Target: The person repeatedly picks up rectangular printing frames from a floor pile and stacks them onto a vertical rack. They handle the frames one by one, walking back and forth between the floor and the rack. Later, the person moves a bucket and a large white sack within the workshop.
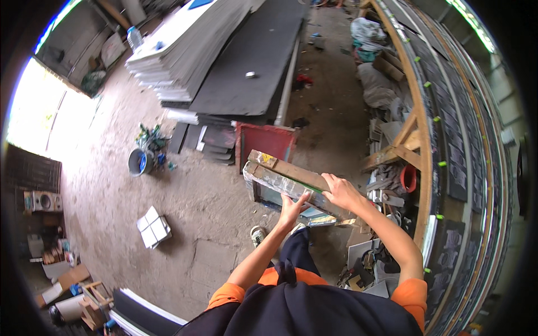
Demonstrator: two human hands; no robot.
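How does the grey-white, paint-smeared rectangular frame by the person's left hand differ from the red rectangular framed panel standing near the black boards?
Colour: the grey-white, paint-smeared rectangular frame is pale and streaked; the red rectangular framed panel is mostly red.
Handling: the left hand touches the grey-white frame; neither hand touches the red panel.
Place: the grey-white frame is nearer the person than the red panel.
Both have straight edges.

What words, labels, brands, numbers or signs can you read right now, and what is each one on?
None can be read.
Wooden frames: pale smears and a yellow patch, no legible lettering.
Plastic bottle: too small and blurred to read.
Dark patterned pieces at right: too small to tell whether any marks are text.
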